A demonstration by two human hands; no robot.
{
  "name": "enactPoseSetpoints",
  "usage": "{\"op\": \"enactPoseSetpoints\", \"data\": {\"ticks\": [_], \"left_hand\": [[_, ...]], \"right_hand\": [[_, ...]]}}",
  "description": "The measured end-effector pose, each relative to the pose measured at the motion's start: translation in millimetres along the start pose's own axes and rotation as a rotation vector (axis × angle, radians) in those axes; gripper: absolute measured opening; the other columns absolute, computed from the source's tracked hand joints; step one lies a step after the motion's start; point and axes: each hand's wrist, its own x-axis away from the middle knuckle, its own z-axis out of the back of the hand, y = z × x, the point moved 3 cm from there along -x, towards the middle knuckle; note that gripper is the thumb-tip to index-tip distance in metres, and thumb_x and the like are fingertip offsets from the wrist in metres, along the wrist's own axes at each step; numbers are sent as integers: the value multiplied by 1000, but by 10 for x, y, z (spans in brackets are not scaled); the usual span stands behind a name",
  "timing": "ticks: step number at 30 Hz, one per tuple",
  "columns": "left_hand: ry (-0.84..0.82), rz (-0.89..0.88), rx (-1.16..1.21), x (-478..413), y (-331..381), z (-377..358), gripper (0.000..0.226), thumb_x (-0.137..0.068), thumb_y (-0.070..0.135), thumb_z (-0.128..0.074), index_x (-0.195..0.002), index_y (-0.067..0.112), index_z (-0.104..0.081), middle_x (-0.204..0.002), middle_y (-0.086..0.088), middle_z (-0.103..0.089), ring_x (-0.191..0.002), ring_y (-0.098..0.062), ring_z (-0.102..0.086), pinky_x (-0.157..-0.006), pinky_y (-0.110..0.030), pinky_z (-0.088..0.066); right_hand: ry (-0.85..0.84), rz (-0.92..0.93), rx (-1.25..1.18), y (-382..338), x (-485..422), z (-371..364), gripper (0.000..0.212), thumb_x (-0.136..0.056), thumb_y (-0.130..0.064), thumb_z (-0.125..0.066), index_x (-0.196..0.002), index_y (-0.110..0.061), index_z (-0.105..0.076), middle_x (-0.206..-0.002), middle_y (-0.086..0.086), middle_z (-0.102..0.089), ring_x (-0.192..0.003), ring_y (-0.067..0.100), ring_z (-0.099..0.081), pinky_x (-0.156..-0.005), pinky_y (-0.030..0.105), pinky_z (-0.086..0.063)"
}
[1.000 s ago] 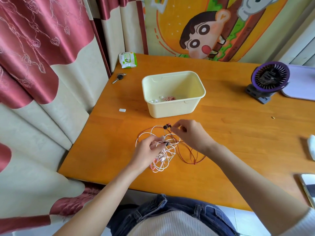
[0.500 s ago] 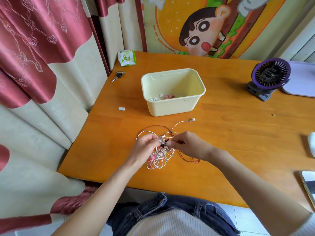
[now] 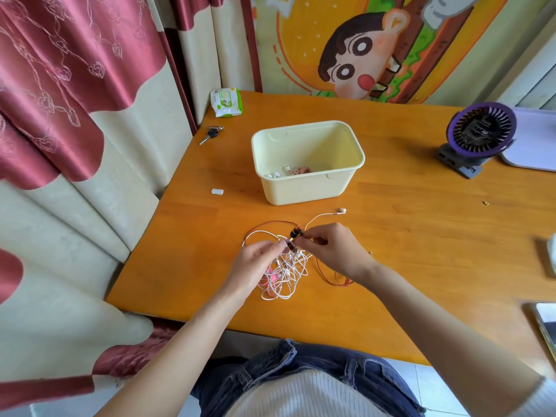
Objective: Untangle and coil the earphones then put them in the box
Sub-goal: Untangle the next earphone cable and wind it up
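Both hands are working over the tabletop [image 3: 421, 236] near its front edge, left of centre. The left hand [image 3: 255, 266] is pinching a dark earbud [image 3: 289, 245] btwn thumb & fingertips at the top of the tangled earphones [image 3: 284, 272]. The right hand [image 3: 334, 251] is pinching a 2nd dark earbud [image 3: 296, 233] just above & beside the 1st, fingers curled in; the 2 buds are nearly touching.

The tangle is a mix of white, pink & reddish-brown cables, lying on the wood right under & btwn the hands, w/ part lifted toward the fingers. A reddish cable loop [image 3: 337, 279] is trailing out under the right wrist. One white earbud [image 3: 341, 210] is lying free on the tabletop, its cable running back into the knot, btwn the right hand & the box.

The box [image 3: 301, 191], pale yellow & open, is sitting toward the middle of the tabletop, apart from the tangle. Inside, along its front wall, white buds & a coiled reddish cable [image 3: 301, 170] are showing.

At the far left corner: a wipes pack [image 3: 226, 102] & keys [image 3: 210, 134]. A small white piece [image 3: 217, 192] is lying near the left edge. A purple fan [image 3: 478, 133] is standing toward the right edge.
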Motion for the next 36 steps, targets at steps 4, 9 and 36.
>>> {"op": "enactPoseSetpoints", "data": {"ticks": [4, 9, 36], "left_hand": [[7, 21, 105, 10, 35, -38, 30, -88, 35, -61, -95, 8, -70, -82, -7, -57, -76, -18, -51, -69, -28, -40], [2, 21, 95, -6, 57, -64, 9, -90, 15, -60, -89, 17, -68, -79, -3, -62, -73, -13, -54, -62, -19, -43], [-52, 51, -350, -61, -185, 31, 12, -94, 25, -54, -90, 14, -58, -88, 2, -63, -78, -14, -57, -70, -25, -42]], "right_hand": [[-26, -11, -61, -40, 26, -17, 23, -89, -26, -61, -71, -14, -70, -48, -4, -38, -46, 10, -29, -45, 19, -24], [-23, -25, -50, -11, 56, -51, 24, -89, -27, -61, -74, -11, -72, -49, -2, -39, -46, 10, -29, -45, 19, -24], [128, -146, -284, 68, 7, 51, 21, -92, -28, -58, -87, -16, -73, -42, -11, -33, -39, 7, -24, -40, 14, -19]]}}
